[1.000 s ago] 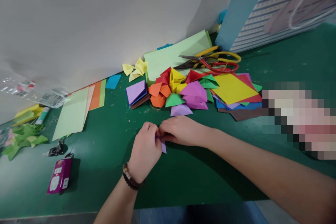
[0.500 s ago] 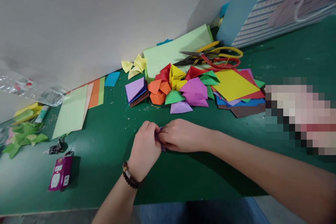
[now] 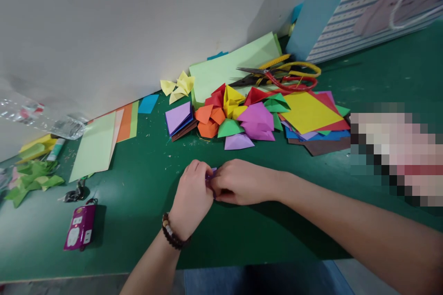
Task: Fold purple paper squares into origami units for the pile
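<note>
The left hand and right hand pinch a small folded purple paper between their fingertips, over open green mat well short of its near edge; far right, a striped paper bag stands, its inside hidden.

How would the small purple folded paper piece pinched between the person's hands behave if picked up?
The small purple folded paper piece is probably very light, like the thin yellow paper sheet nearby. It likely bends easily, since the left hand and right hand grip it with fingertips alone. Its creases would probably hold, though most of it is hidden.
</note>
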`<move>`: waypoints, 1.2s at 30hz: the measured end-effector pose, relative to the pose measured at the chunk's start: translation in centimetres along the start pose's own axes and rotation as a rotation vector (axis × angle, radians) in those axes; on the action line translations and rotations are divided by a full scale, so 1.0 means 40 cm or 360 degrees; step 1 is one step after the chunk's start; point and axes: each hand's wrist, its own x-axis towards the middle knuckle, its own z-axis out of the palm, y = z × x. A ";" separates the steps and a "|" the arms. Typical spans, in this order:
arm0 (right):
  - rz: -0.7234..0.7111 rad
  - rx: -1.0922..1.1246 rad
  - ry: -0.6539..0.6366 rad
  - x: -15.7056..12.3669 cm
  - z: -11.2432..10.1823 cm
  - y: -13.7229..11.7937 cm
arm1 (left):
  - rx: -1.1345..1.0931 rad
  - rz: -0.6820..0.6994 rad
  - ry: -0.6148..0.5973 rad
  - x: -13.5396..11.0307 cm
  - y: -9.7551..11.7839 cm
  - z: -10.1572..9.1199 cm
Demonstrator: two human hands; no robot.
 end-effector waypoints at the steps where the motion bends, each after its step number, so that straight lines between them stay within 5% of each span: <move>1: 0.0057 0.0057 0.0063 -0.003 -0.007 0.007 | 0.0016 0.0021 0.0000 0.000 -0.001 0.000; 6: 0.0312 0.0028 0.0490 -0.019 -0.034 0.053 | 0.0008 0.0112 0.0003 0.003 -0.010 -0.001; 25: 0.0073 -0.0575 0.0291 0.001 -0.001 0.063 | 0.0006 0.0109 0.0081 0.010 -0.012 -0.010; 36: -0.0030 -0.0446 0.0164 0.014 0.026 0.025 | -0.0071 0.0091 0.0086 0.015 -0.024 -0.006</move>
